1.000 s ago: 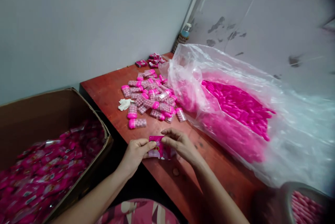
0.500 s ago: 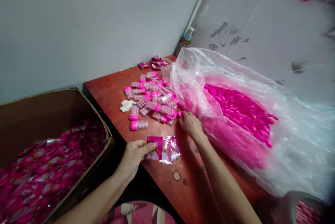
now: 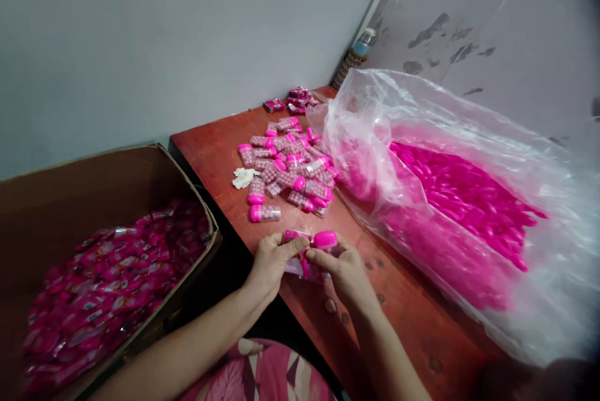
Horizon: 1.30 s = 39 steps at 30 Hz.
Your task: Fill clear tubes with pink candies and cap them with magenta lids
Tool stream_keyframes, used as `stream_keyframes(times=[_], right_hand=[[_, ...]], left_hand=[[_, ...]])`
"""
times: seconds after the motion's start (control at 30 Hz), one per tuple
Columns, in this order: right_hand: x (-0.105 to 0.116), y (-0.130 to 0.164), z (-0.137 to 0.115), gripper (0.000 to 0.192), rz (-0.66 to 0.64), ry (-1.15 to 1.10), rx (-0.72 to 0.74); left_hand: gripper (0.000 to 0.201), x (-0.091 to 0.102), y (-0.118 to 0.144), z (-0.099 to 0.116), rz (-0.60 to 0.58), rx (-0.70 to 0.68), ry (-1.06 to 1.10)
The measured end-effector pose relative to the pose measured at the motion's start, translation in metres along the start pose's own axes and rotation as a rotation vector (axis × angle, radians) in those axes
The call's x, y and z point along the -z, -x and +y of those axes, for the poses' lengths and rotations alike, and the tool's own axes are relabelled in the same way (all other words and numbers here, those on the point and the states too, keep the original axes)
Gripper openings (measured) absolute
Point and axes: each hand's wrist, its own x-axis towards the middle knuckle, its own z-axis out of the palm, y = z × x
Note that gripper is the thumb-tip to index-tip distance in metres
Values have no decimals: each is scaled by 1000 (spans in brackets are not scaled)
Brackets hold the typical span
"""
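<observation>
My left hand (image 3: pixel 272 267) pinches a pink printed clear plastic wrapper (image 3: pixel 295 265) over the table's near edge. Against it, my right hand (image 3: pixel 349 273) grips a small pink-capped bottle (image 3: pixel 325 239); mostly its glossy cap shows, and the fingers hide the rest. My right thumb reaches to the wrapper, close to my left thumb. Just beyond both hands lies a heap of clear bottles (image 3: pixel 293 181) with pink caps, filled with small pale pink balls. One capped bottle (image 3: pixel 265 213) lies on its side at the heap's near end.
A large clear plastic bag (image 3: pixel 375 85) of bright pink pieces (image 3: pixel 464 207) spreads over the right of the red table (image 3: pixel 210 160). To the left, a cardboard box (image 3: pixel 159 151) holds many pink packets (image 3: pixel 117 288). Small dark pink packs (image 3: pixel 300 101), a white scrap (image 3: pixel 244 178) and a spray bottle (image 3: pixel 359 54) are farther back.
My right hand has come from the heap's right edge toward me with the pink-capped bottle, meeting my left hand at the wrapper. The wrapper, earlier spread flat, is now partly covered by fingers.
</observation>
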Motion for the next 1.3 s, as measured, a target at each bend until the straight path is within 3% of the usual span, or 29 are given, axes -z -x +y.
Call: stream_keyframes(times=[0.1, 0.3, 0.53, 0.8, 1.03, 1.17, 1.3], right_hand=[[-1, -3, 8, 29, 65, -77, 12], [13, -6, 19, 30, 44, -17, 10], [16, -6, 28, 32, 14, -106, 16], [11, -5, 29, 33, 39, -170, 12], [19, -10, 32, 30, 29, -156, 46], [20, -12, 33, 30, 17, -207, 55], [13, -8, 28, 26, -51, -402, -4]], left_hand=[[26, 3, 6, 1, -47, 28, -8], [31, 15, 12, 1, -97, 116, -171], [27, 10, 9, -4, 59, 32, -334], [29, 1, 10, -8, 74, 23, -255], [28, 13, 16, -2, -47, 45, -331], [26, 15, 14, 1, 78, 83, -286], [31, 14, 9, 6, 176, 56, -173]])
